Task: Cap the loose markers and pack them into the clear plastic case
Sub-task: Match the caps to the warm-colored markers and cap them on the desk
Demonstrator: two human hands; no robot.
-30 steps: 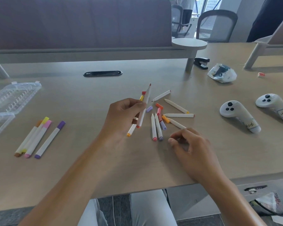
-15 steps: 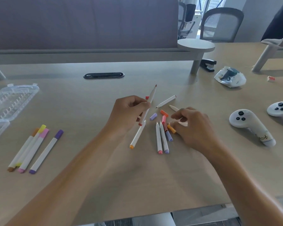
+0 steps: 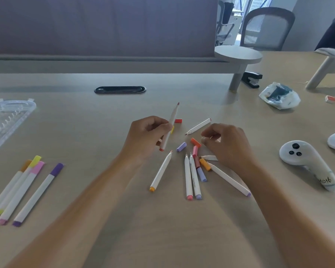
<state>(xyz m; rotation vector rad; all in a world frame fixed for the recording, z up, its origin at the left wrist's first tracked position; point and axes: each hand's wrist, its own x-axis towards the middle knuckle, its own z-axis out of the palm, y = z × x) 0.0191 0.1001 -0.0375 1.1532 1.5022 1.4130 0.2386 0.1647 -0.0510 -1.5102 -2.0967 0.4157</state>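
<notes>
A: What is the setting?
B: A pale wooden table (image 3: pixel 104 238) with a grey divider panel (image 3: pixel 104 26) along its far edge; an office chair (image 3: pixel 267 29) stands beyond, far right of the pile.

A: Start left of the loose pile, then.
B: The clear plastic case (image 3: pixel 8 117) lies open, well left of the pile; nearer the viewer, four capped markers (image 3: pixel 23 190) lie side by side, with orange, yellow, pink and purple caps.

A: And the hands?
B: The left hand (image 3: pixel 145 138) sits just left of the pile, fingers closed around an uncapped red marker (image 3: pixel 170 124), tip pointing up and away; the loose markers (image 3: pixel 191 176) and scattered caps (image 3: pixel 195 143) lie between the two hands; the right hand (image 3: pixel 228 146) hovers over the pile's right side, fingers curled, thumb and forefinger close together; I cannot tell whether they pinch anything.

A: Right of the pile?
B: Two white controllers (image 3: pixel 307 163); farther back, a crumpled bag (image 3: pixel 279 95) and a black stapler (image 3: pixel 251 79).
</notes>
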